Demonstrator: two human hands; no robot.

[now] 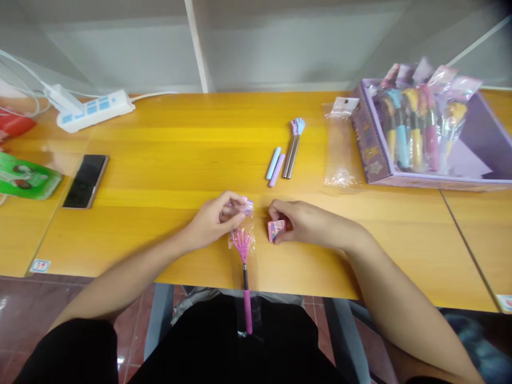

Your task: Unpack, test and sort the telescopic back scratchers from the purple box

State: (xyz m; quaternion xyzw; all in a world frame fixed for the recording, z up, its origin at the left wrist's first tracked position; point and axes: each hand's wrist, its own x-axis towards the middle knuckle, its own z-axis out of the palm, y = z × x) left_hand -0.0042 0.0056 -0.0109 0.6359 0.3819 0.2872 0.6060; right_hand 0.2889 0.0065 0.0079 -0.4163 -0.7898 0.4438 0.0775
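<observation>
The left hand (216, 218) is pinched shut on the top of a clear sleeve (245, 213), thumb and fingertips closed around its crumpled upper edge. Inside the sleeve hangs a pink back scratcher (242, 244), claw end up just under the fingers. Its handle runs toward 6 o'clock, past the front edge of the worktop (168, 160) and over the person's dark lap. Just beside it, at 3 o'clock, the right hand (298, 224) rests on the worktop with its fingers curled narrowly around a small pink card (276, 230), held upright between thumb and forefinger. The two hands are near each other but not touching. At 12 o'clock from the hands lie a blue-headed scratcher (294, 146) out of its wrapping and two loose grips (275, 166), one pale blue, one lilac, side by side. Toward 1 o'clock an empty clear bag (339, 154) with a white header card lies flat. At 2 o'clock sits a purple display box (370, 144), open-topped, holding a row of bagged scratchers (416, 122) in several colours, leaning against its back wall. At 10 o'clock lies a dark phone (86, 181), beyond it a white power strip (96, 109), and at 9 o'clock a green packet (24, 178).
</observation>
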